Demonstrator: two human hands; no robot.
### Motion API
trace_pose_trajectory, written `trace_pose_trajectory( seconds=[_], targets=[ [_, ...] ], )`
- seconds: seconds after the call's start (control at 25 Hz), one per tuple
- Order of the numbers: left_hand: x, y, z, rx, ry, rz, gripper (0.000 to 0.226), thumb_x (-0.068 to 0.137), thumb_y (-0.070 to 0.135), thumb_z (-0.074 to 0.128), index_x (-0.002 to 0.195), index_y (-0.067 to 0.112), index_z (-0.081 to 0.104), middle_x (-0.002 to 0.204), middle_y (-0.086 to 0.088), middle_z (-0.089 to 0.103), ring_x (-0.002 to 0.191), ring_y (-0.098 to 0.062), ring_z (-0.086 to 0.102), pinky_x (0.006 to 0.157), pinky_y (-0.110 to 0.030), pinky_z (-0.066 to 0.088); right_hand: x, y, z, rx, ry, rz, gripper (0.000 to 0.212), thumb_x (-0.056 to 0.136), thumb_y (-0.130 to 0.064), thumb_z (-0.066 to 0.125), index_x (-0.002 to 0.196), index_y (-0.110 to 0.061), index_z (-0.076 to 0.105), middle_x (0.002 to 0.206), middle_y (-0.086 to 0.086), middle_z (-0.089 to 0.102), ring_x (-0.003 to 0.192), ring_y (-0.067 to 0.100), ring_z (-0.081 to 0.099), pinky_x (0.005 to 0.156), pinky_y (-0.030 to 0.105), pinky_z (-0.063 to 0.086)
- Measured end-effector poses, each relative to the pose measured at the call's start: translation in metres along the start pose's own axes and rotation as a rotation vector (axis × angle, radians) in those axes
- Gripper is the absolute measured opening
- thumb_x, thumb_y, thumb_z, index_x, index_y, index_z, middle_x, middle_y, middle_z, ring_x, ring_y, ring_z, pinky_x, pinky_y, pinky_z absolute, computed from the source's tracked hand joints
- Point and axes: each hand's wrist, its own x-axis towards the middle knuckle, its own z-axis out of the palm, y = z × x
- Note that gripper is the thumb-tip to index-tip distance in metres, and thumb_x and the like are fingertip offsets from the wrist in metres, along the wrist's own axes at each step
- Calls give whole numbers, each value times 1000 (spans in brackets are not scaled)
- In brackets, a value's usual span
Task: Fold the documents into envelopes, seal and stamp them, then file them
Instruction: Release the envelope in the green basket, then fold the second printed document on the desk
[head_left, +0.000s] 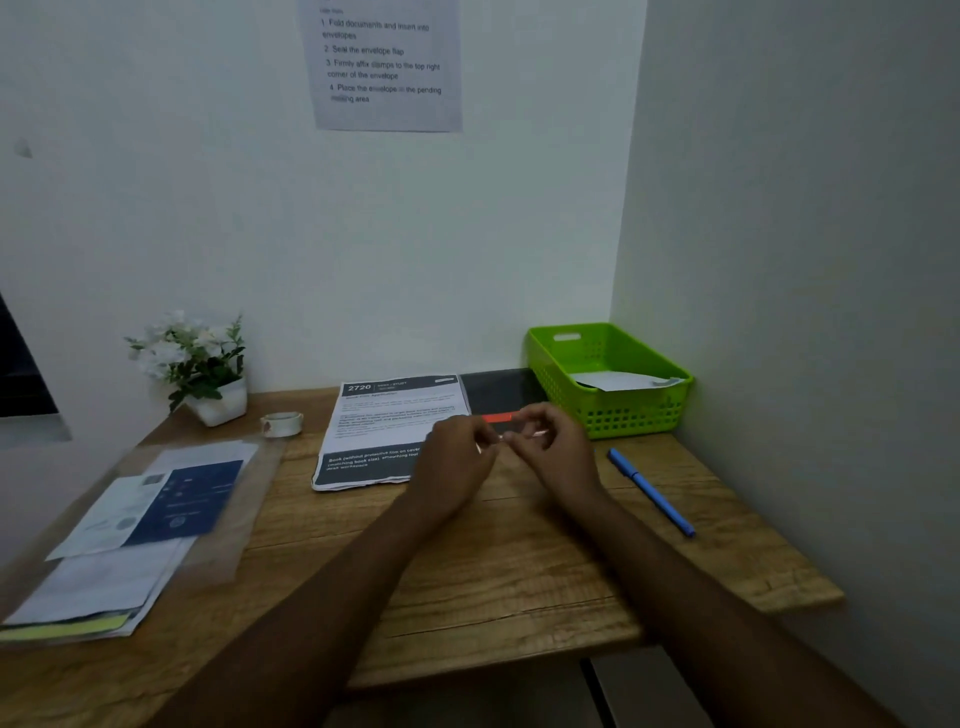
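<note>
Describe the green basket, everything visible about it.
The green basket is a bright lime rectangular tray, plastic by its look, with perforated walls, a plain rim and a slot handle cut into its far end. It stands upright at the back right corner of the wooden desk, close to both walls. Inside lies white paper, possibly an envelope. A dark folder lies just left of it; whether they touch is unclear.

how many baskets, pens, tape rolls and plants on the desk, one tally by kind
basket: 1
pen: 1
tape roll: 1
plant: 1
total: 4
</note>
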Motion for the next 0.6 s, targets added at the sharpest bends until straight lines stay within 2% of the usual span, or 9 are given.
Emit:
trace_pose_trajectory(
  seconds=[0.16, 0.28, 0.4, 0.48, 0.6],
  targets=[
    [-22, -59, -49, 106, 17, -156, 14, 78, 14, 71, 91, 18, 70, 93, 6, 67, 85, -6, 57, 76, -23, 47, 0, 1, 36, -312, -259, -66, 22, 73, -30, 79, 93, -28, 71, 87, -15, 57, 73, -1, 49, 71, 25, 42],
    [-35, -87, -70, 138, 24, -167, 16, 74, 18, 75, 89, 20, 69, 92, 5, 66, 86, -8, 57, 73, -23, 46, 6, -7, 48, -558, -391, -187, 27, 73, -44, 75, 96, -30, 72, 94, -13, 61, 83, 1, 47, 82, 32, 38],
    [-40, -100, -75, 110, 44, -163, 19, 73, 21, 77, 90, 21, 67, 95, 4, 66, 85, -8, 57, 73, -23, 48, 11, -17, 55, -650, -506, -290, 18, 79, -43, 70, 92, -32, 74, 96, -10, 67, 85, 3, 50, 85, 34, 37],
    [-40, -102, -75, 89, 56, -170, 20, 74, 20, 77, 91, 20, 67, 97, 5, 65, 86, -6, 56, 68, -16, 44, 14, -22, 58, -687, -563, -318, 15, 82, -41, 67, 91, -33, 75, 96, -11, 69, 83, 3, 53, 82, 31, 38],
    [-40, -101, -74, 103, 82, -165, 19, 73, 19, 77, 89, 21, 66, 93, 9, 62, 84, -3, 54, 63, -10, 37, 20, -23, 61, -678, -553, -310, 12, 81, -40, 68, 88, -34, 75, 92, -13, 70, 83, 5, 59, 79, 29, 39]
  ],
)
